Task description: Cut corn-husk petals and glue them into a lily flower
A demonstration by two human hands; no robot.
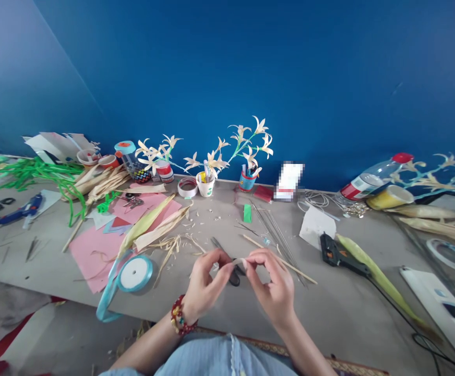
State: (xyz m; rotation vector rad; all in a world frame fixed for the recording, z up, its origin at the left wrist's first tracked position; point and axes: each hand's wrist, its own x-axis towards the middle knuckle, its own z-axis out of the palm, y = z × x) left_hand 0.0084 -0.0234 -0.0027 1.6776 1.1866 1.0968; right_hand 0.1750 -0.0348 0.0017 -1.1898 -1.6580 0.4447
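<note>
My left hand (208, 282) and right hand (271, 282), pinched closed, hold a thin, pale, curved strip (240, 261) above dark-handled metal scissors (234, 280) on the grey table (321, 313).

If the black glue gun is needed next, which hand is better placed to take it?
Probably the right hand: the black glue gun lies on its side of the table, and the left hand is farther away. Both hands seem to hold a pale strip.

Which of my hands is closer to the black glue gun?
Right. Your right hand is left of the black glue gun, across a gap; your left hand is even farther left.
</note>
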